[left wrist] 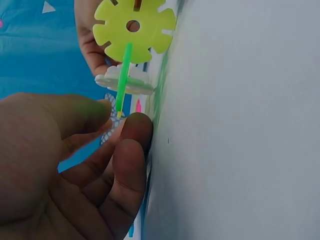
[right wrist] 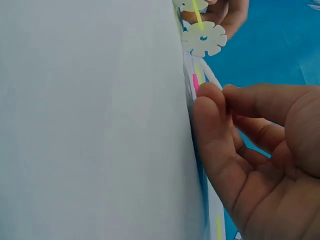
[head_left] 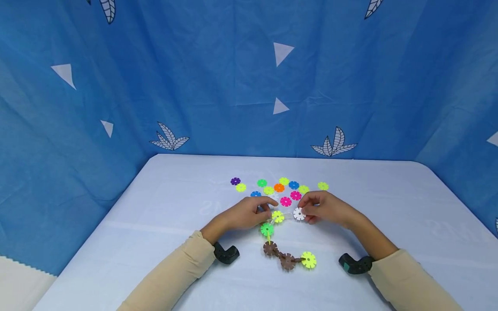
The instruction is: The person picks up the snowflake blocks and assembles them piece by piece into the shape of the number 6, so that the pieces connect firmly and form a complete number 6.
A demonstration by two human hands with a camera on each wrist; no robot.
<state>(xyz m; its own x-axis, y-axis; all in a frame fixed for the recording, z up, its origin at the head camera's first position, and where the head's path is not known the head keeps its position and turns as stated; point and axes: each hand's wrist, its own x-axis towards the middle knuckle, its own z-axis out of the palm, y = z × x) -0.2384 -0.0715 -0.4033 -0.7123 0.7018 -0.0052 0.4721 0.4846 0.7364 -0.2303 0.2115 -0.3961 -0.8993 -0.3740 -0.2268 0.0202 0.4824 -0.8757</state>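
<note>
Apparently the nearly closed right hand (head_left: 326,207) pinches a white disc (head_left: 297,215).

Blue curtain (head_left: 218,65) bearing white triangles (head_left: 282,52), leaf prints (head_left: 339,137); hangs behind white table (head_left: 408,207).

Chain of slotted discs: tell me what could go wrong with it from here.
If the right hand tugs the white disc, the chain might pop apart, since its links seem held only by edge slots. Lifting might twist its bent tail, which ends in a yellow disc. The nearer pink disc sits close to the left hand, which could nudge it.
</note>
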